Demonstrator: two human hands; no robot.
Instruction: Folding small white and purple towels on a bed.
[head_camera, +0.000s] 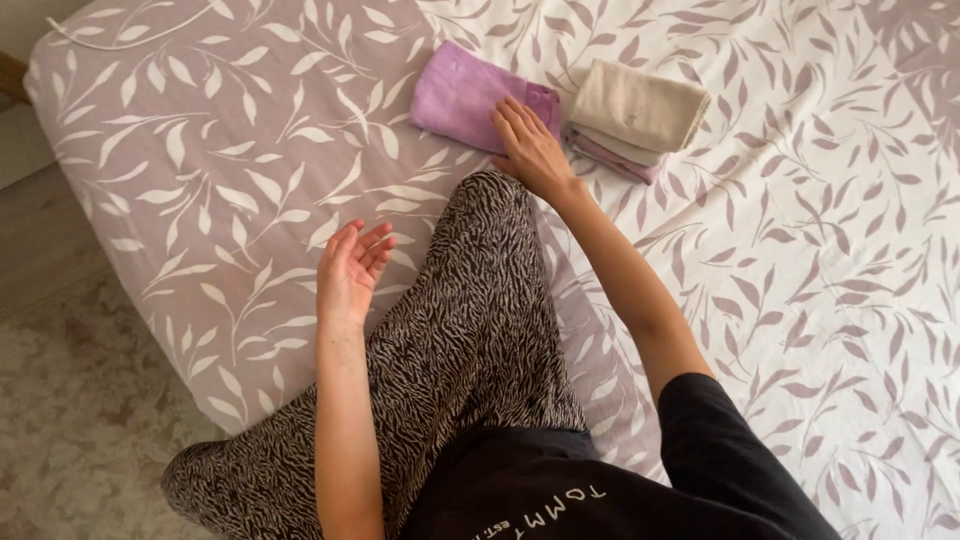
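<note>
leaf-print bed sheet (230, 150) carries a folded purple cloth (465, 92) beside a folded beige stack (635, 110). right hand (530, 148) lies flat on the cloth's edge, gripping nothing; left hand (352, 268) hovers open. a careless push could undo the fold.

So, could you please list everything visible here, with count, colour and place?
folded lilac cloth: one, lilac, on the bed near its head end, under the right fingertips
stack of folded cloths: one stack, beige on top, pale lilac below, right of the lilac cloth
leaf-patterned bedsheet: one, mauve and white, covering the bed
patterned rug: one, pale, on the floor at left
right hand: flat, touching the lilac cloth
left hand: open, empty, above the sheet
</note>
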